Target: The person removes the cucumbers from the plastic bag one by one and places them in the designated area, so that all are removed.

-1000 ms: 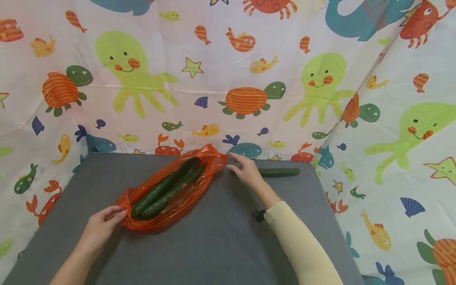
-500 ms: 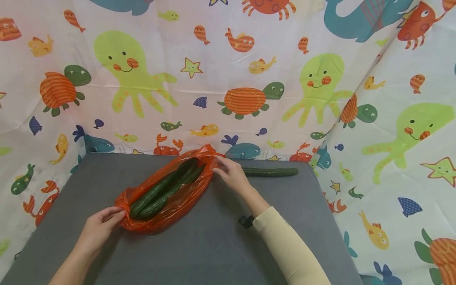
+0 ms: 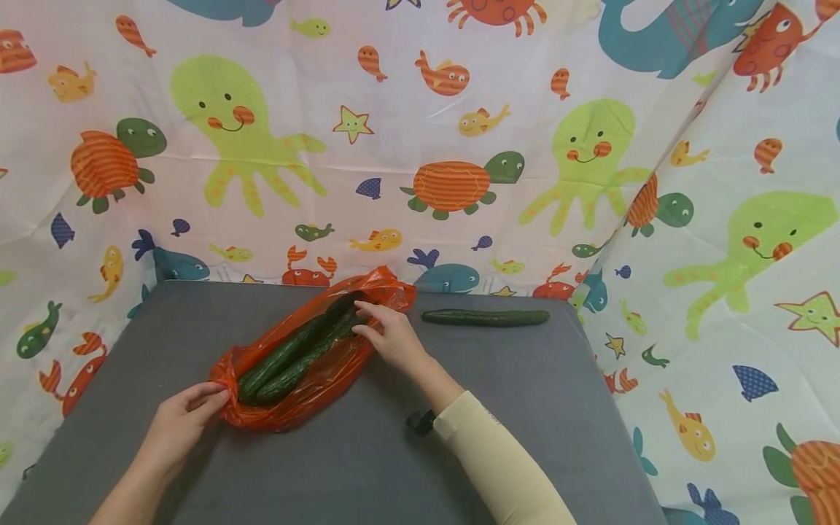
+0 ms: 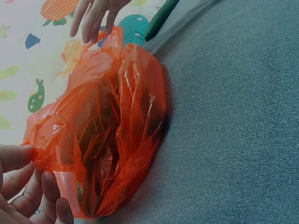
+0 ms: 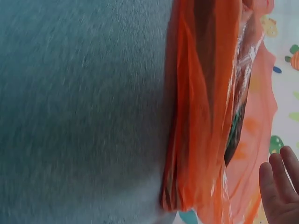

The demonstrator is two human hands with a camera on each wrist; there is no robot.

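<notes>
An orange plastic bag (image 3: 337,383) lies slantwise on the table with its mouth spread upward. Inside it two dark green cucumbers (image 3: 289,350) rest side by side. At the bag's near left end my left hand (image 3: 184,419) pinches the plastic between thumb and fingers, as the left wrist view also shows on the bag (image 4: 135,93). Over the far ends of the cucumbers hovers my right hand (image 3: 394,339), its fingers loosely extended. The right wrist view shows those fingers (image 5: 278,179) spread beside the bag's side (image 5: 205,116), holding nothing.
A single cucumber (image 3: 485,318) lies near the table's back edge, right of the bag. Behind and beside the grey table (image 3: 367,459) hangs a curtain (image 3: 387,153) printed with sea animals.
My right hand has moved left, from beyond the bag's far end to over the cucumbers in it, uncovering the loose cucumber. My left hand still pinches the bag.
</notes>
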